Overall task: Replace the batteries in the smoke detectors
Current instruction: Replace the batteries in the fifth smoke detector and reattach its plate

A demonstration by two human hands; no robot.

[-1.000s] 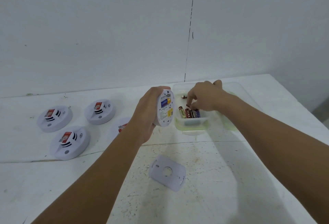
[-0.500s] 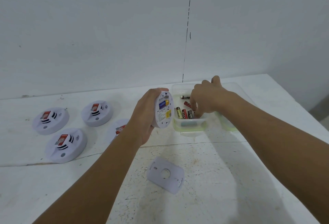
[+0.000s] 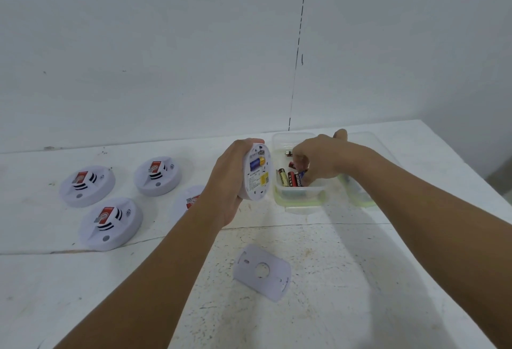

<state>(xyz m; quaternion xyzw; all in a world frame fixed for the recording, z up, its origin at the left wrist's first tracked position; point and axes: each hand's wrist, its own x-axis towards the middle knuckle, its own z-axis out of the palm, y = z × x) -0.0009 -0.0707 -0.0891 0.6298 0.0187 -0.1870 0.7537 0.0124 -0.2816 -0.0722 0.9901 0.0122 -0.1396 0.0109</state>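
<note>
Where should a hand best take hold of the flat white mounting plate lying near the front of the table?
Probably at an outer edge of the flat white mounting plate, coming from above. It lies flat on the white table, so a fingertip would likely have to lift an edge before thumb and finger pinch it. Its round centre hole offers another purchase.

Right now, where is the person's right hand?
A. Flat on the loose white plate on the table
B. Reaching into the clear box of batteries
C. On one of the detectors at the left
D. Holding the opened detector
B: the right hand is down inside the clear plastic box, its fingers among the batteries, while the left hand holds the opened detector.
</note>
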